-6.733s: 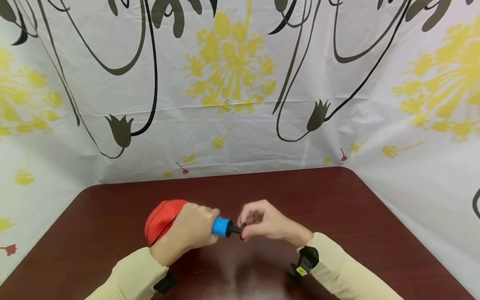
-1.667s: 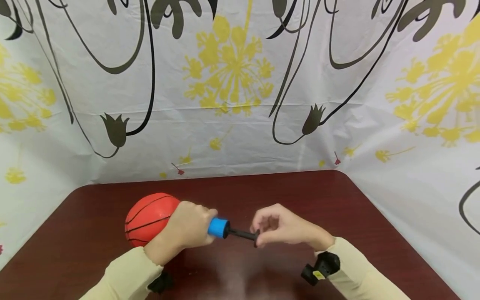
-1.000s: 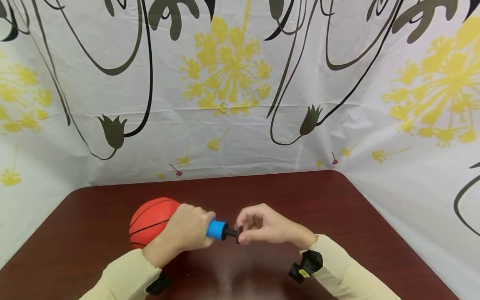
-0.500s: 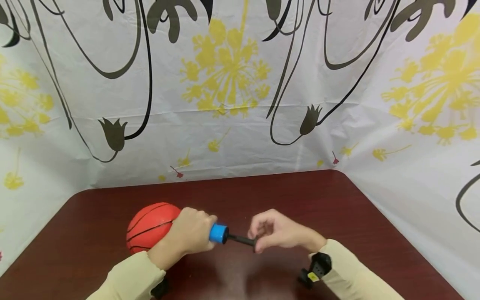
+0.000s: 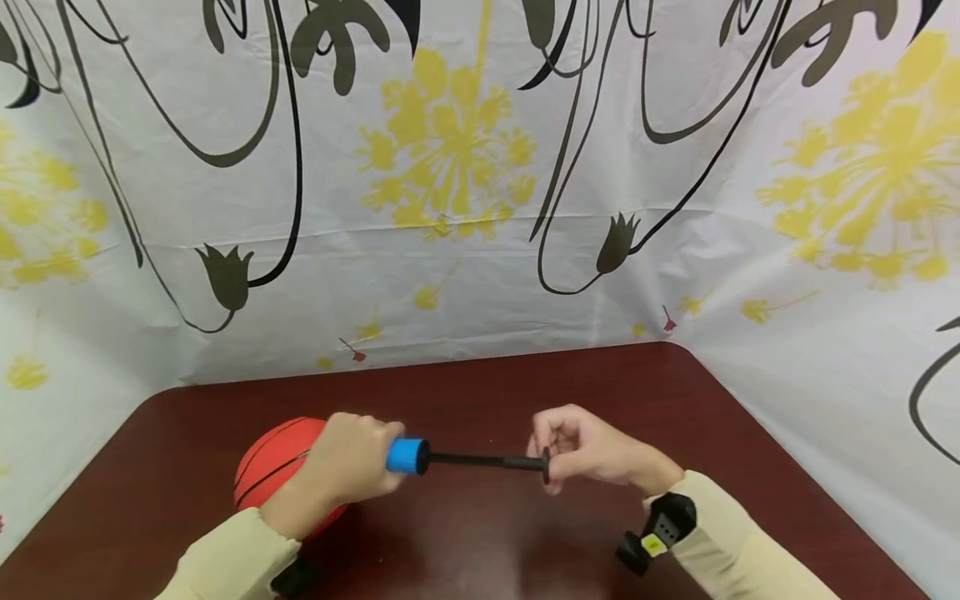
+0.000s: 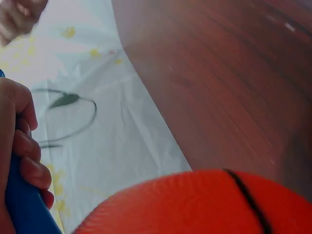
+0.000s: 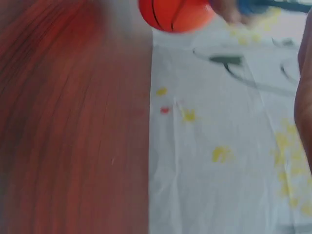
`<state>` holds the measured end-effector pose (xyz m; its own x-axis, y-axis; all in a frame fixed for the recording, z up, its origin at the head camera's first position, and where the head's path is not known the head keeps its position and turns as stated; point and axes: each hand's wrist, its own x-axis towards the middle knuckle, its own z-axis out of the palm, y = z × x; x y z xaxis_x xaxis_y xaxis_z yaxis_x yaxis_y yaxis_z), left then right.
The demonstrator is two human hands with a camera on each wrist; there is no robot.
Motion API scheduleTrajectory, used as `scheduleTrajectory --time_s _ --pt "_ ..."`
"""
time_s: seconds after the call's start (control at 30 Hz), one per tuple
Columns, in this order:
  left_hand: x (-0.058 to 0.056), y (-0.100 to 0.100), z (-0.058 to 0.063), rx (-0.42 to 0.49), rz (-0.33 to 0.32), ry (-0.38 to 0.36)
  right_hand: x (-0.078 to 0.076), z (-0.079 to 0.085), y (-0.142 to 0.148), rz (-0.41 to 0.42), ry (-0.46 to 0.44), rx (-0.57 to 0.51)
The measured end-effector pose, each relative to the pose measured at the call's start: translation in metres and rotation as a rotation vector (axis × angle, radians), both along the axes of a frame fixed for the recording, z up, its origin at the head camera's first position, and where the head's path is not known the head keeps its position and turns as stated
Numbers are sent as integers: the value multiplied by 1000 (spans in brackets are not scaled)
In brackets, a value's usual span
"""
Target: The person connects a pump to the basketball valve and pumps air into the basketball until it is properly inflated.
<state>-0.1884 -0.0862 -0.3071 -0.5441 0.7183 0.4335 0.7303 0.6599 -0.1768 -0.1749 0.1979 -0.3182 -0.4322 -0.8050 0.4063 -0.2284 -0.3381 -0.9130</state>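
My left hand [image 5: 348, 458] grips the blue barrel of a hand pump [image 5: 405, 456], fingers curled round it. The same barrel [image 6: 27, 200] shows at the left edge of the left wrist view. To the right, my right hand [image 5: 592, 450] pinches the black end disc of the pump's rod [image 5: 480, 460], which is drawn far out. A red toy basketball [image 5: 266, 467] with black lines sits behind and left of my left hand, looking round and full. In the left wrist view the ball [image 6: 195, 204] fills the bottom. The pump's ball end is hidden by my left hand.
A dark red-brown table [image 5: 600, 383] with rounded corners lies under the hands. White cloth [image 5: 480, 292] printed with yellow flowers and dark stems hangs behind and at both sides. Black wrist cameras [image 5: 671, 521] are strapped over the cream sleeves [image 5: 225, 558].
The rod has gone in and out; now it is pulled further out, my right hand having moved right. My left hand and the ball shifted slightly left. The ball looked creased and smaller at first.
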Motion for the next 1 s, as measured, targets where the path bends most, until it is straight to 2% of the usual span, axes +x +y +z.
scheduleTrajectory --time_s 0.07,0.17,0.3,0.4,0.5,0.6,0.8,0.9,1.0 --pt "0 -2 -1 -6 25 4 -2 -2 2 19 0 4" --pt "2 7 -2 -23 29 15 -6 -6 -6 21 31 47" --pt "6 30 0 -24 33 17 -10 -11 -19 -65 34 61" --pt "7 37 0 -18 26 -4 -10 -13 -25 -132 20 56" --pt "9 33 -2 -21 27 -47 -7 -12 -25 -130 15 72" --pt "8 23 -4 -11 17 -68 -4 -9 -13 -107 -1 83" --pt "3 0 -5 -9 62 -18 -1 -8 14 -68 -49 77" --pt "4 4 -4 -39 91 -19 -5 -12 6 -73 -12 82" --pt "6 16 -1 -59 117 -34 -11 -15 -11 -119 62 71"
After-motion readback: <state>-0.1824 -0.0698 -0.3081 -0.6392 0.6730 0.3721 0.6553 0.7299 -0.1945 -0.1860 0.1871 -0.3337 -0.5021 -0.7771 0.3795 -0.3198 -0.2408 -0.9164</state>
